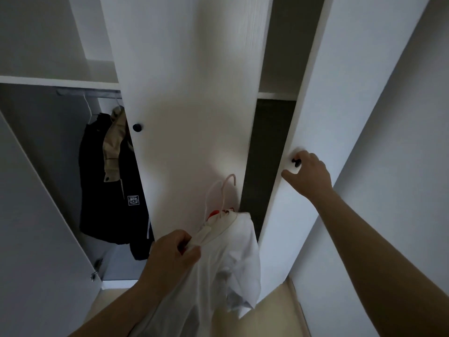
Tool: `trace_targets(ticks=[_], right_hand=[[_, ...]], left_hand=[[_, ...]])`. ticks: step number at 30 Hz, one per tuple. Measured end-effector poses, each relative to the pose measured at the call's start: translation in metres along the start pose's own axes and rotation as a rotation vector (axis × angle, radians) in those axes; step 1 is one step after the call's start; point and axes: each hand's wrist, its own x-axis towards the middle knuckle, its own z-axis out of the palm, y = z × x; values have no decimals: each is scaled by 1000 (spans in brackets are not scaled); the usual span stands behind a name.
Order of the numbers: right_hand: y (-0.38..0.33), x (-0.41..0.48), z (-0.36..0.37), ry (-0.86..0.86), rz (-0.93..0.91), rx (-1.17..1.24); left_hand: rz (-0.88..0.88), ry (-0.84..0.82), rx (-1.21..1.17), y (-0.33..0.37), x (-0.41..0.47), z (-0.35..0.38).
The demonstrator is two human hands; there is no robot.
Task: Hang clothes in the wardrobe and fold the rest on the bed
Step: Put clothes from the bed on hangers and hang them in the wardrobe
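White shirt (233,259) on a white hanger (226,190), held low before the wardrobe's middle door (189,105).
The left hand (173,251) curls its fingers round hanger and cloth; a red thing (215,213) peeks out, mostly hidden. The right hand (308,171) pinches the black knob (296,162), half covering it.

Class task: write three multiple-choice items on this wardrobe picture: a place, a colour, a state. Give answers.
1. The dark jacket hangs: A. on a knob B. on the rail at the left C. on a shelf
2. The garment in the left hand is: A. white B. green C. black
3. The right hand is: A. hanging free B. flat on a shelf C. gripping a door knob
Answers: B, it hangs under that rail; A, pale white cloth; C, it curls round the knob.
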Motion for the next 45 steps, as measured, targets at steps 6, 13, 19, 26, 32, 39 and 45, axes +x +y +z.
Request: trace_targets(ticks=[6,13,19,26,32,39,45], right_hand=[[25,-33,-20,70,62,-46],[57,-58,-48,146,101,-100],[91,-75,-71,214,91,-128],[141,-97,-99,252,135,-138],[180,-113,-131,242,202,-103],[207,-118,-155,206,352,-24],[207,-148,-150,164,544,204]], left_hand=[[27,-5,-10,17,-22,3],[23,-3,-19,53,-37,26],[4,-6,24,83,-53,50],[-11,-32,12,117,-70,81],[5,-29,6,143,-77,107],[35,-43,34,164,-78,127],[51,-60,32,175,-76,138]])
